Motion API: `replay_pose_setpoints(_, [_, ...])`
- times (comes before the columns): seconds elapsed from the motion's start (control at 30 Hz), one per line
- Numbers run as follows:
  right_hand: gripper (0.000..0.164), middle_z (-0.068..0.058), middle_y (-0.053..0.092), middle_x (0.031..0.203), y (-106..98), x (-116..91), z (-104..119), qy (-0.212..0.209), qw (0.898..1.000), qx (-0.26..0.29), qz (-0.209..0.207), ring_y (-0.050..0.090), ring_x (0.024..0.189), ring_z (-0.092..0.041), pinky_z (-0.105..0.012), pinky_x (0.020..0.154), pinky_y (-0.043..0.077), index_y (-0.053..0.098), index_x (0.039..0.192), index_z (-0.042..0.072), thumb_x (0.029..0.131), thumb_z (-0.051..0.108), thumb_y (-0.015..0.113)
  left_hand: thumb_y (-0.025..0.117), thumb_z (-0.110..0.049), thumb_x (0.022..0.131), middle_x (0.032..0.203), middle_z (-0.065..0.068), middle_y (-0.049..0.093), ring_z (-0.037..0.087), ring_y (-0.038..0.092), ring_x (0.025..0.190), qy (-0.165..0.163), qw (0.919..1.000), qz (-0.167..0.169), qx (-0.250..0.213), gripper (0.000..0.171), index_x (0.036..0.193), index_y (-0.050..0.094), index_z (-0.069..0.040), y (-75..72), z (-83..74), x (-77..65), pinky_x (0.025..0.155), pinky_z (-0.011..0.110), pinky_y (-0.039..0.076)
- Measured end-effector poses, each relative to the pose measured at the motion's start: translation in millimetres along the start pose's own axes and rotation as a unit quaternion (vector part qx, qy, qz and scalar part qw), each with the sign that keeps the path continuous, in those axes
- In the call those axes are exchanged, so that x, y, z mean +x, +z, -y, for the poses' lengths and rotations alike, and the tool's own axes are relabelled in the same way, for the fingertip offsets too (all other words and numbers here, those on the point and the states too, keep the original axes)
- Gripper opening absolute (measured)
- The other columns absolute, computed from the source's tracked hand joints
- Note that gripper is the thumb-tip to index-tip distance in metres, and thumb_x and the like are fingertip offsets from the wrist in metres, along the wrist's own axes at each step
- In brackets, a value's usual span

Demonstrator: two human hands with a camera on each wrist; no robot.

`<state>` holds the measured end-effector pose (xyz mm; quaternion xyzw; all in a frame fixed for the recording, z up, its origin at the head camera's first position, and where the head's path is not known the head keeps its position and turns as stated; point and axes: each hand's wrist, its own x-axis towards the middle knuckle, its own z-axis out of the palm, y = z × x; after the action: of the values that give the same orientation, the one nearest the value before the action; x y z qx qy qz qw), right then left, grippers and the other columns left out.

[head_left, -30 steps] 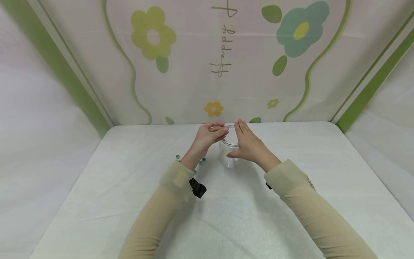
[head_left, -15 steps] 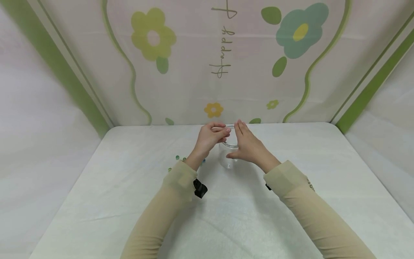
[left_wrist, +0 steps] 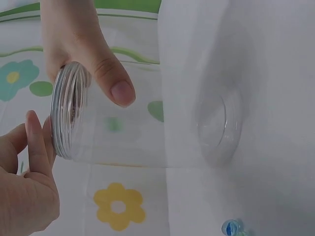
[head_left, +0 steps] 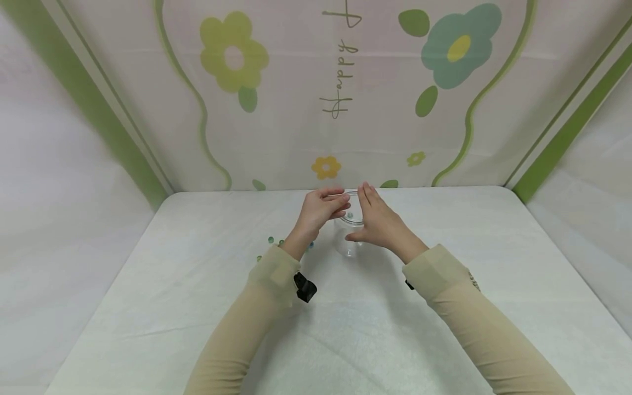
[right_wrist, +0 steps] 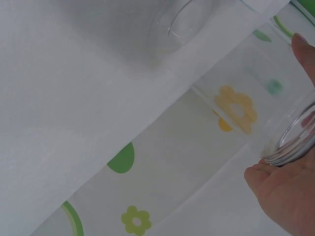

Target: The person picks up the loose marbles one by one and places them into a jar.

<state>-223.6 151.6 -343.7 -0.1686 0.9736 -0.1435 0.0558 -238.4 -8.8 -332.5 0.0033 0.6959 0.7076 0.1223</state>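
A clear glass jar [head_left: 340,238] stands upright near the back of the table. My right hand [head_left: 382,222] grips it from the right just below the rim, its thumb [left_wrist: 110,81] lying along the glass. At the left of the mouth is my left hand [head_left: 321,211], fingers loosely extended toward the rim with nothing visible between them. Inside the jar a blurred green marble [left_wrist: 114,123] appears in mid-fall; the right wrist view also catches this marble [right_wrist: 274,87] behind glass. Beside my left forearm lie several marbles, including a green one [head_left: 271,240] and a blue one [left_wrist: 230,227].
A white cloth covers the table [head_left: 163,307]. Close behind the jar rises a wall hanging [head_left: 291,131] with printed flowers and lettering. White side panels stand left and right. My left forearm hides part of the marble group.
My left hand has shifted slightly right over the mouth, then released a green marble, which now shows inside the jar. My right hand keeps its hold on the jar.
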Motion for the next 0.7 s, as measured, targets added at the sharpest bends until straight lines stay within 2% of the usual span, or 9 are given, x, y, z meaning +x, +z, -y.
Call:
replay_pose_setpoints(0.13, [0.116, -0.025, 0.0, 0.159, -0.1, -0.4, 0.2, -0.001, 1.0, -0.001, 0.0, 0.004, 0.149, -0.037, -0.049, 0.122, 0.019, 0.005, 0.149, -0.01, 0.076, 0.043, 0.078, 0.066, -0.014, 0.091, 0.121, 0.019, 0.066, 0.016, 0.071, 0.093, -0.013, 0.9999, -0.001, -0.009, 0.041, 0.128, 0.057, -0.001, -2.9, -0.1, -0.3, 0.067, 0.012, 0.057])
replay_pose_setpoints(0.3, [0.117, -0.025, 0.001, 0.159, 0.2, 0.0, -0.2, -0.002, 1.0, 0.002, -0.002, 0.004, 0.149, -0.037, -0.049, 0.122, 0.019, 0.005, 0.149, -0.01, 0.075, 0.044, 0.079, 0.065, -0.015, 0.091, 0.122, 0.019, 0.065, 0.002, 0.067, 0.077, -0.016, 0.9995, -0.007, -0.027, 0.04, 0.129, 0.056, -0.001, -10.6, 0.4, 0.4, 0.068, 0.011, 0.057])
replay_pose_setpoints(0.5, [0.118, -0.024, 0.001, 0.159, 0.7, 1.1, -0.3, 0.002, 1.0, 0.0, -0.003, 0.005, 0.149, -0.037, -0.049, 0.122, 0.018, 0.005, 0.149, -0.01, 0.074, 0.045, 0.079, 0.062, -0.017, 0.093, 0.123, 0.015, 0.065, 0.003, 0.067, 0.08, -0.029, 0.9992, -0.021, -0.018, 0.04, 0.131, 0.055, -0.005, -27.0, 1.6, -0.3, 0.073, 0.013, 0.057])
replay_pose_setpoints(0.7, [0.119, -0.024, 0.001, 0.16, 0.3, 1.2, 0.3, 0.005, 1.0, 0.0, 0.001, 0.004, 0.149, -0.037, -0.048, 0.123, 0.017, 0.004, 0.149, -0.009, 0.074, 0.045, 0.079, 0.06, -0.019, 0.095, 0.128, 0.012, 0.061, 0.006, 0.065, 0.089, -0.054, 0.9981, -0.027, -0.008, 0.043, 0.135, 0.05, -0.007, -51.4, 2.8, -1.9, 0.077, 0.013, 0.057])
